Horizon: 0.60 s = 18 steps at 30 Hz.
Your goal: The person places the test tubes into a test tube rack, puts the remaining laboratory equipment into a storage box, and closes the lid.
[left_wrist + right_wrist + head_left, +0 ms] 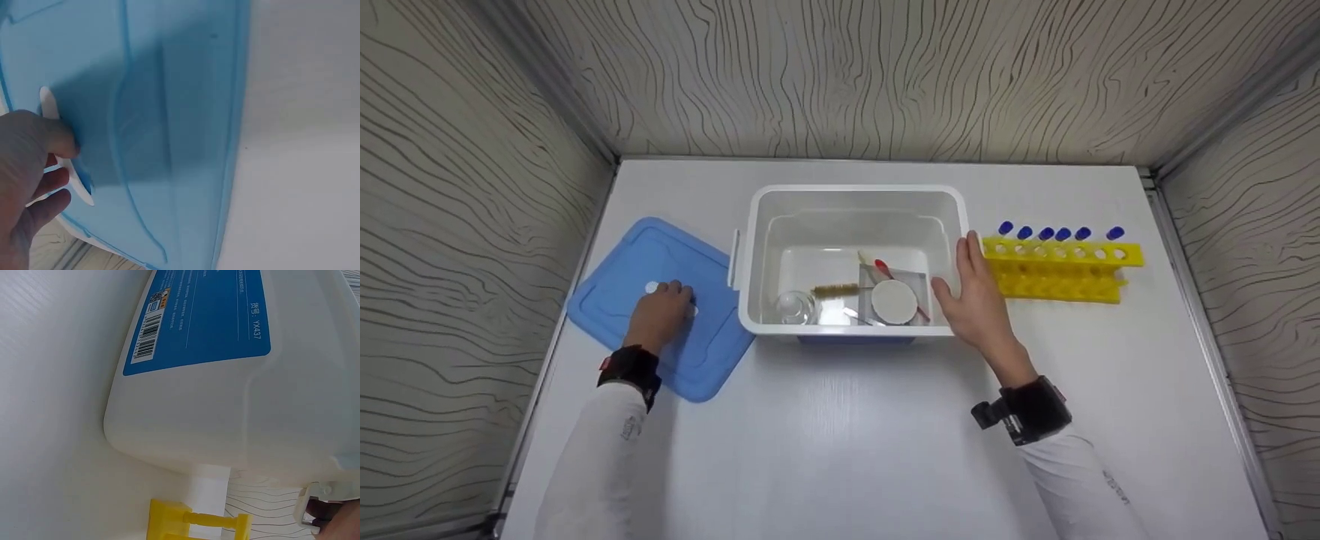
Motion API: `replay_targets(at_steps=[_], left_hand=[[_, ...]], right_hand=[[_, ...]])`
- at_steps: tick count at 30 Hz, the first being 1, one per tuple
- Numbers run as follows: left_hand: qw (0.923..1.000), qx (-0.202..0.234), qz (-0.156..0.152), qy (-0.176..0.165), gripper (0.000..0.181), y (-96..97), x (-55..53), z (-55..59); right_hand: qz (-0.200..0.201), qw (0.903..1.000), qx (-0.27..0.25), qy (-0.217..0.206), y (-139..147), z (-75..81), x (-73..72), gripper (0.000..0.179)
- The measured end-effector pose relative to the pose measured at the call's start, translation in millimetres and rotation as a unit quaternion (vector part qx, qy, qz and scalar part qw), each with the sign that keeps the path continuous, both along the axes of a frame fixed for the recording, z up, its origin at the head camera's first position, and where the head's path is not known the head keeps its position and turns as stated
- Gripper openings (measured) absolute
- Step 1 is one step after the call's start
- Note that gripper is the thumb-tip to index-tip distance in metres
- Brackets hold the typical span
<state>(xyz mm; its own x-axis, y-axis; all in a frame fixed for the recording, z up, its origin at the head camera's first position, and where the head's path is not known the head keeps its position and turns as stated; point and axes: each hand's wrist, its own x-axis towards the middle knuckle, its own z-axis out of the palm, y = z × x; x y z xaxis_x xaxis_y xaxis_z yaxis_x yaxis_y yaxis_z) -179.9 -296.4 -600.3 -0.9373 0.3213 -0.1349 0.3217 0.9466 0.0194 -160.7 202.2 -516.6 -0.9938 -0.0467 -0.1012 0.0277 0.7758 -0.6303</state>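
My left hand (660, 311) grips the white handle (49, 104) of a blue lid (701, 367), thumb on one side and fingers on the other. The lid lies slanted on the left of the table, its right corner beside a white plastic storage box (859, 189). At the box's right rim rests my right hand (979, 307), fingers straight and thumb spread over the edge. In the right wrist view its fingers are at a white side latch (304, 509). Inside the box are a clear glass vessel (795, 307), a bristle brush (836, 290) and a white round disc (894, 301).
Right of the box stands a yellow test tube rack (1057, 291), with several blue-capped tubes (1063, 234) along its far side. A red-tipped stick (883, 268) lies partly under the disc. Patterned panels (840, 82) enclose the white table (825, 435) at back and sides.
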Motion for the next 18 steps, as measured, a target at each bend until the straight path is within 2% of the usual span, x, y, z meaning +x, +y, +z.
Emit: replay_targets(at_steps=[3, 6, 11, 14, 18], left_hand=[[0.9994, -0.016, -0.020, 0.021, 0.020, 0.7, 3.7, -4.4], [0.9988, -0.007, -0.032, 0.038, 0.019, -0.2, 6.8, -8.3], [0.9981, 0.014, -0.041, 0.043, 0.022, -3.9, 8.1, -11.6], [0.9984, 0.032, -0.025, 0.040, 0.024, -5.4, 5.4, -10.9], [0.9977, 0.062, 0.018, 0.019, 0.025, -5.4, 0.1, -7.6]], right_hand=[[0.002, 1.0000, 0.002, 0.008, -0.1, -0.9, 0.8, 0.080], [0.003, 0.9999, 0.000, 0.011, 0.1, -1.7, 1.1, 0.079], [0.001, 1.0000, 0.000, 0.006, 0.7, -1.8, 0.3, 0.079], [0.002, 1.0000, 0.002, 0.005, 1.0, -0.8, 0.1, 0.079], [0.000, 1.0000, 0.002, -0.001, 1.2, -0.1, 0.7, 0.079]])
